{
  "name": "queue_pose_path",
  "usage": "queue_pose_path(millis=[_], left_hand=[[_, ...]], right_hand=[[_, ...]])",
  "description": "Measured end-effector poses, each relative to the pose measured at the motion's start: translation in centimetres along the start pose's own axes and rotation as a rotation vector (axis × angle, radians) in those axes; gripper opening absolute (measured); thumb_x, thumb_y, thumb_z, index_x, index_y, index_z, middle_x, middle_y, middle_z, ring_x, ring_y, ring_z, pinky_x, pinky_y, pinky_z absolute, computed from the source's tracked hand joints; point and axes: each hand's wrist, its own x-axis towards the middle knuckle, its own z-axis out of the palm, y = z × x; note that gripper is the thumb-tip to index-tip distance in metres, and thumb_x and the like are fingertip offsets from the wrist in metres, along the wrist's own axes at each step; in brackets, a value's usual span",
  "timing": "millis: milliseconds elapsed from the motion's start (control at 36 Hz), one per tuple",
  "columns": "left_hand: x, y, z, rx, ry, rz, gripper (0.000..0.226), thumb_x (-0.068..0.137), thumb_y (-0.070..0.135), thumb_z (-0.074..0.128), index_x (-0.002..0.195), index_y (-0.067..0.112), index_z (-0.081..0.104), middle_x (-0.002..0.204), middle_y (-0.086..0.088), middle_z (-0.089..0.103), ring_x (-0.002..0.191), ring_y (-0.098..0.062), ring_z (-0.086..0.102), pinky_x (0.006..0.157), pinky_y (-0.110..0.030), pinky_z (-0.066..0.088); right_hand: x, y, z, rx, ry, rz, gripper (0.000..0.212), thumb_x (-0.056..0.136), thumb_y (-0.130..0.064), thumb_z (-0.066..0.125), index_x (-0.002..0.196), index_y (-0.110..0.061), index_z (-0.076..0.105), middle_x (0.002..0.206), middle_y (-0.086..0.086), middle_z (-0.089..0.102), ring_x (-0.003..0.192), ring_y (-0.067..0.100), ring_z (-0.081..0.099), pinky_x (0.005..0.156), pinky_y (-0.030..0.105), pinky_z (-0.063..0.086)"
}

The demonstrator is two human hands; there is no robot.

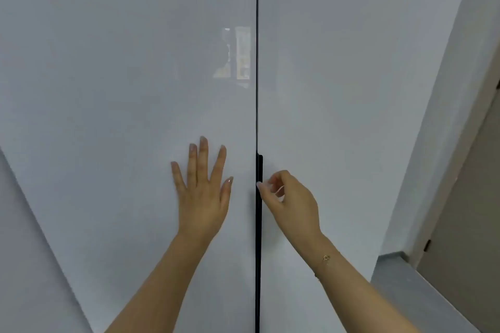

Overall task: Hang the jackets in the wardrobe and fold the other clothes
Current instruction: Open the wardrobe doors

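Left hand [201, 192] pressing flat, fingers spread, against the left wardrobe door [108, 89], right hand [290, 200] curling its fingers at the black handle [260, 170], both doors lying closed.

We note the wardrobe doors [135, 89]: smooth, glossy pale panels, faintly mirroring. Handle [260, 170]: matt black. Bracelet [326, 258]: thin gold-coloured metal.

left hand [201, 192]: flat, fingers spread straight | right hand [290, 199]: fingers curled, empty, forearm bare
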Motion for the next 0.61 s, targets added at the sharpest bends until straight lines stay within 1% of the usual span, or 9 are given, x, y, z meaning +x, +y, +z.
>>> queue_pose_path(millis=[56,111,167,194,250,333,417,500,611], left_hand=[[0.2,-1.1,1.3,-0.009,0.071,0.021,0.059,0.100,0.042,0.031,0.154,0.025,0.014,0.164,-0.007,-0.003,0.151,-0.026,-0.002,0.118,-0.056,-0.002],[-0.1,-1.6,2.5,0.059,0.154,0.076,0.059,0.101,0.043,0.033,0.155,0.027,0.014,0.164,-0.005,-0.005,0.151,-0.023,-0.004,0.119,-0.055,-0.002],[0.1,-1.9,3.9,0.099,0.212,0.099,0.059,0.103,0.045,0.036,0.156,0.027,0.016,0.164,-0.005,-0.004,0.151,-0.024,-0.002,0.119,-0.056,0.000],[0.1,-2.1,4.3,0.115,0.235,0.095,0.060,0.103,0.046,0.038,0.156,0.028,0.018,0.164,-0.006,-0.003,0.151,-0.024,-0.001,0.119,-0.056,0.001],[0.2,-2.2,5.0,0.126,0.283,0.096,0.061,0.102,0.048,0.041,0.155,0.027,0.020,0.164,-0.006,0.000,0.151,-0.024,0.002,0.119,-0.056,0.003],[0.1,-2.2,4.9,0.117,0.293,0.107,0.062,0.101,0.047,0.045,0.155,0.027,0.022,0.164,-0.006,0.000,0.151,-0.024,0.002,0.119,-0.055,0.002],[0.0,-2.2,3.9,0.066,0.237,0.096,0.059,0.102,0.044,0.043,0.155,0.027,0.023,0.164,-0.004,-0.003,0.151,-0.022,-0.001,0.120,-0.052,-0.001],[-0.3,-1.9,2.6,-0.072,0.137,0.057,0.058,0.100,0.035,0.046,0.154,0.026,0.024,0.163,-0.004,0.002,0.151,-0.020,-0.005,0.119,-0.050,-0.006],[-1.6,-0.7,0.3,-0.338,0.004,0.012,0.056,0.094,0.023,0.052,0.148,0.021,0.040,0.163,-0.007,0.007,0.151,-0.023,-0.002,0.121,-0.045,-0.007]], right_hand=[[1.0,-0.3,1.0,-0.150,0.025,0.019,0.029,0.092,-0.054,0.052,0.091,-0.025,0.057,0.083,-0.014,0.061,0.074,0.003,0.057,0.068,0.021,0.044],[1.4,-0.2,1.6,-0.193,0.015,0.044,0.032,0.094,-0.054,0.049,0.087,-0.024,0.056,0.075,-0.013,0.060,0.069,0.005,0.056,0.064,0.021,0.043],[1.9,0.0,2.7,-0.180,0.011,0.042,0.032,0.097,-0.049,0.046,0.079,-0.023,0.050,0.065,-0.010,0.055,0.060,0.007,0.052,0.055,0.018,0.038],[1.9,0.1,3.1,-0.172,0.018,0.019,0.033,0.099,-0.045,0.045,0.074,-0.023,0.045,0.061,-0.008,0.051,0.055,0.009,0.048,0.052,0.020,0.035],[1.9,0.2,3.6,-0.154,0.026,-0.019,0.036,0.101,-0.037,0.045,0.069,-0.023,0.035,0.057,-0.007,0.042,0.050,0.012,0.037,0.050,0.023,0.032],[1.9,0.3,3.5,-0.109,0.032,-0.039,0.038,0.101,-0.033,0.048,0.068,-0.025,0.031,0.054,-0.008,0.038,0.049,0.012,0.035,0.049,0.022,0.031],[1.8,0.3,3.1,-0.085,0.021,-0.050,0.038,0.100,-0.031,0.051,0.067,-0.024,0.033,0.051,-0.009,0.037,0.049,0.013,0.036,0.049,0.024,0.030],[1.1,0.4,2.4,-0.060,0.015,-0.061,0.039,0.099,-0.032,0.052,0.066,-0.025,0.033,0.051,-0.007,0.039,0.049,0.016,0.037,0.049,0.024,0.031],[-0.6,0.8,0.9,-0.023,0.004,-0.111,0.038,0.099,-0.033,0.053,0.067,-0.024,0.035,0.053,0.001,0.047,0.059,0.022,0.045,0.052,0.028,0.035]])
